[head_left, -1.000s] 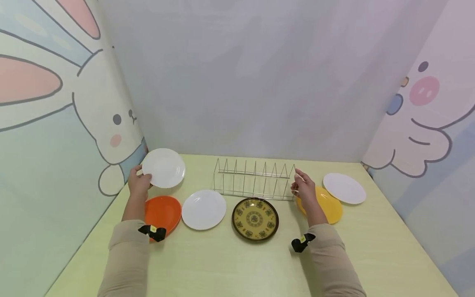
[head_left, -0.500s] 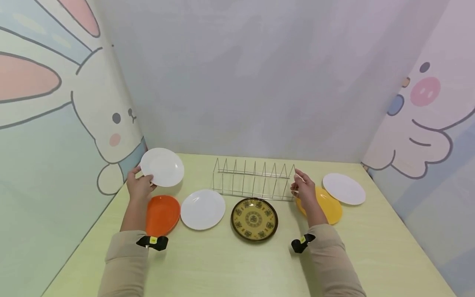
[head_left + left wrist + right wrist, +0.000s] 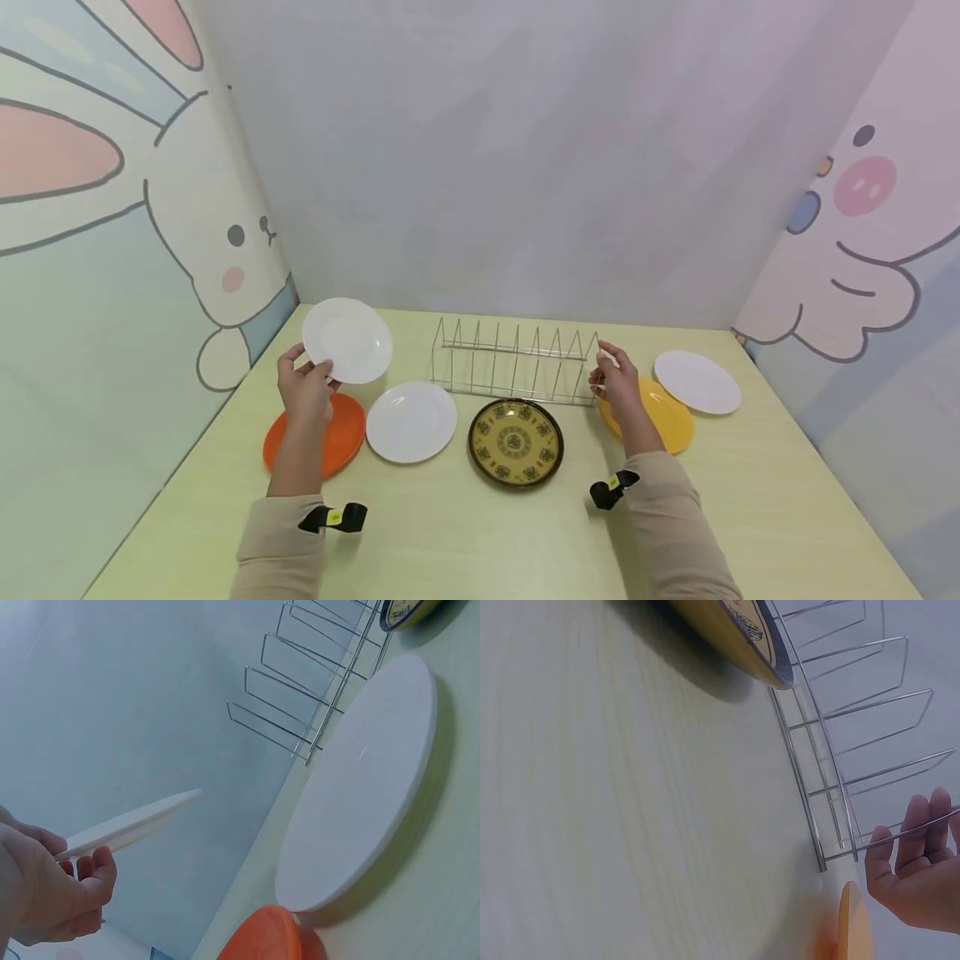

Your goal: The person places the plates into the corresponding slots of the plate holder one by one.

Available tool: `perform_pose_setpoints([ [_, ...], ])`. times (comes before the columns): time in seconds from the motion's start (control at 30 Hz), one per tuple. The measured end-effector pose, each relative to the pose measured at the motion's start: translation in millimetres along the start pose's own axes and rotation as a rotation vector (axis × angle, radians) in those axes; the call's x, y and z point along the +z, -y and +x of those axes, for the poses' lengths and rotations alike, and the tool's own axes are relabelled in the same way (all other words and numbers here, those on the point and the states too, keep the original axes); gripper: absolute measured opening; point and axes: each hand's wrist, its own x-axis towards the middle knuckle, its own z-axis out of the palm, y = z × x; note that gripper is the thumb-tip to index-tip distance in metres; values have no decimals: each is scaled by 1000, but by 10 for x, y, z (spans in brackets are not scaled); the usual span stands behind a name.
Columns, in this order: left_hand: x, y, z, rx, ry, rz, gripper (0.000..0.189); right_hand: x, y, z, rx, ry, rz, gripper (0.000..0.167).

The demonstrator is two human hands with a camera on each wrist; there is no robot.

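Observation:
My left hand point(image 3: 306, 393) holds a white plate point(image 3: 347, 340) by its near-left rim, raised and tilted above the table. In the left wrist view the plate point(image 3: 131, 822) shows edge-on, with the thumb on one face and curled fingers on the other. My right hand point(image 3: 619, 387) grips the right end wire of a metal plate rack point(image 3: 513, 352). From the right wrist view, its fingers point(image 3: 913, 836) curl behind that wire; the thumb is mostly cut off by the frame. No plates stand in the rack's slots.
An orange plate point(image 3: 345, 433) lies under my left forearm. Beside it are another white plate point(image 3: 412, 422) and a patterned, brown-rimmed plate point(image 3: 516, 443) before the rack. A yellow plate point(image 3: 667, 417) lies partly under my right hand, near a white oval-looking plate point(image 3: 697, 382).
My left hand has moved to the right with the white plate, after a slight shift left, and the plate is tilted a bit more. The right hand stays on the rack.

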Motion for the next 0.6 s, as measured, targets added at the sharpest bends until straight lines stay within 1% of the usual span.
perform_pose_setpoints([
  [0.07,21,8,-23,4,6,-16,48,8,-4,3,-2,-1,-8,42],
  [0.1,6,57,24,7,15,-16,48,14,-6,8,1,-7,-7,41],
  [0.3,76,59,-26,7,30,-45,49,10,8,28,10,-28,-12,40],
  [0.33,109,7,-100,6,26,-53,49,9,9,30,6,-26,-13,41],
  [0.47,161,-1,-172,6,37,-88,48,11,7,35,7,-28,-5,39],
  [0.6,245,27,-236,34,52,-89,47,18,1,26,16,-31,-2,38],
])
